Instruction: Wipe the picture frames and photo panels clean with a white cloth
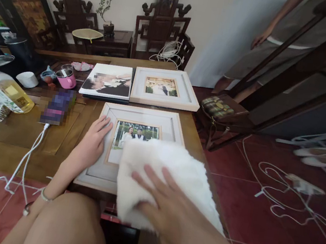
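Observation:
In front of me a pale wooden picture frame (148,117) lies flat on the wooden table, with a photo of two people in a grey-white mat. My left hand (93,139) holds its left border, fingers closed together over the edge and the thumb hidden. A white fluffy cloth (187,165) covers the frame's lower right part and hangs past the table edge. My right hand (159,196) has hold of the cloth and presses it down on the frame, fingers bent and a little apart.
Behind lie another framed photo (162,86) and a white-edged photo panel (107,79). To the left are a phone (57,108) on a white cable, a pink mug (66,79) and a bottle (6,87). A person (276,45) stands at right beyond a chair with a bag (224,109).

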Motion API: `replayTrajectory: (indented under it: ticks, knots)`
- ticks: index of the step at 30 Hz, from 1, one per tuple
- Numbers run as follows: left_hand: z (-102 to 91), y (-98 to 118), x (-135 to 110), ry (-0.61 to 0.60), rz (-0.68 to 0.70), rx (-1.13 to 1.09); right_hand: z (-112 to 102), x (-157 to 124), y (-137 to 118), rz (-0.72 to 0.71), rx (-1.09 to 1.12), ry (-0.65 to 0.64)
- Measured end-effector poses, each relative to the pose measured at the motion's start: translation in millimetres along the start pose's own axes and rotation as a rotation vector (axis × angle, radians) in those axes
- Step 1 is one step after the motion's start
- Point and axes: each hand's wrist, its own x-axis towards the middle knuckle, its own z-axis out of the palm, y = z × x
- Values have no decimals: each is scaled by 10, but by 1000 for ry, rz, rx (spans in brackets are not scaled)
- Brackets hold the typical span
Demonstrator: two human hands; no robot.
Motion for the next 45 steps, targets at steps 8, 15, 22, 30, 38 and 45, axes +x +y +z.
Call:
replayTrajectory:
  ticks: [8, 15, 22, 30, 38, 45]
  knots:
    - [-5, -56, -9, -30, 46, -7, -50, 228, 264, 63, -14, 73]
    - [-19, -51, -21, -28, 39, -31, -191, 775, 1146, 236, -293, 225]
    - [24, -64, -5, 10, 29, -13, -153, 585, 788, 236, -265, 96]
    - [36, -56, 8, 28, 21, -25, 48, -61, -97, 6, -15, 69]
    - [-27, -44, -17, -49, 46, -29, -101, 525, 690, 123, -176, 171]
    - [-5, -20, -17, -1, 4, -50, -169, 935, 1109, 226, -294, 199]
